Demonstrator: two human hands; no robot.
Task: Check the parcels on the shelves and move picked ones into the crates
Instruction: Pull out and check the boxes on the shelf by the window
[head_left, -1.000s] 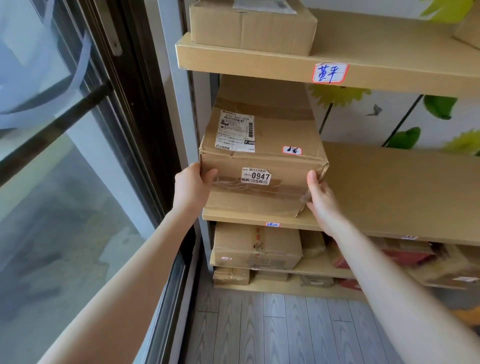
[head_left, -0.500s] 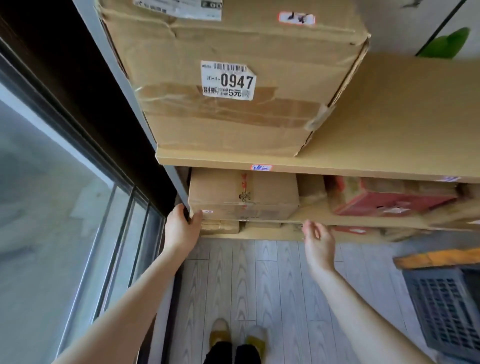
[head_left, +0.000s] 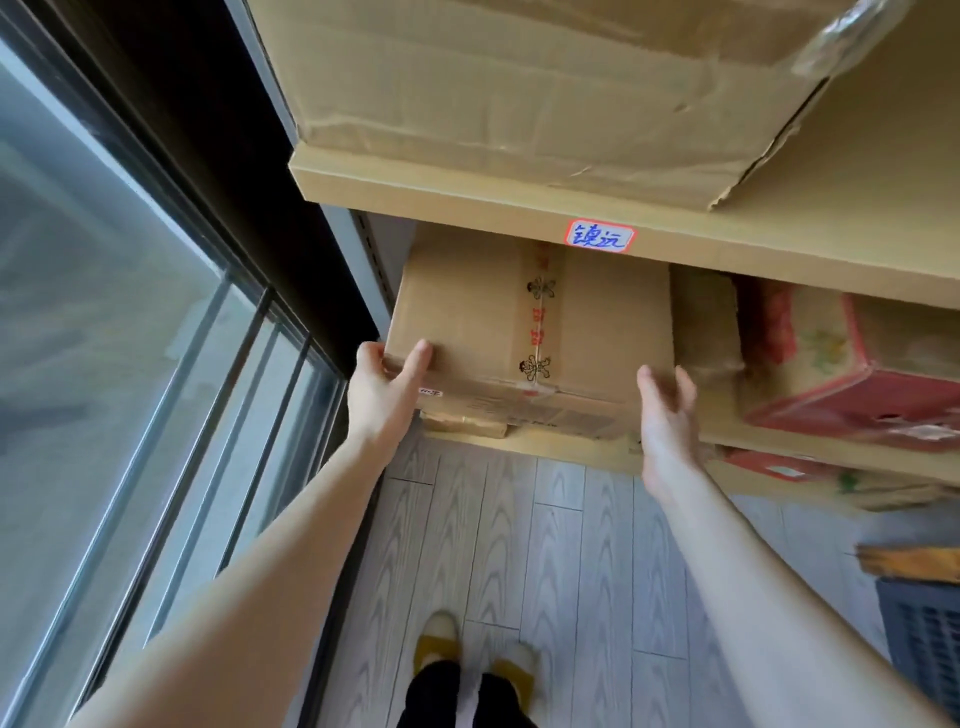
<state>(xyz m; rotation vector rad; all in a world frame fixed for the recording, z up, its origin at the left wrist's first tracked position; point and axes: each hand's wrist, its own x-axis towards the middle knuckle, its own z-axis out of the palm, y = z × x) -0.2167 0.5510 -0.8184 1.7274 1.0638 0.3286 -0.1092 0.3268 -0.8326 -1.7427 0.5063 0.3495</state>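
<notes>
A brown cardboard parcel (head_left: 530, 332) with red print on its tape sits at the left end of a lower shelf (head_left: 540, 447). My left hand (head_left: 387, 389) grips its front left corner, thumb on top and fingers round the side. My right hand (head_left: 665, 415) is at the parcel's front right corner with fingers straight; contact is unclear. Above, a larger taped parcel (head_left: 519, 88) rests on the shelf (head_left: 701, 234) that carries a red-bordered label (head_left: 600, 236).
A red and tan box (head_left: 852, 364) lies to the right on the same lower shelf. Smaller parcels (head_left: 462, 423) sit below. A window with a dark frame (head_left: 218, 208) runs along the left. A dark plastic crate (head_left: 924, 634) stands at lower right on the grey plank floor (head_left: 545, 545).
Both hands have left the large 0947 parcel and dropped to the lower shelf. My left hand took hold of the smaller parcel's corner, my right came up beside it. The view tilted down.
</notes>
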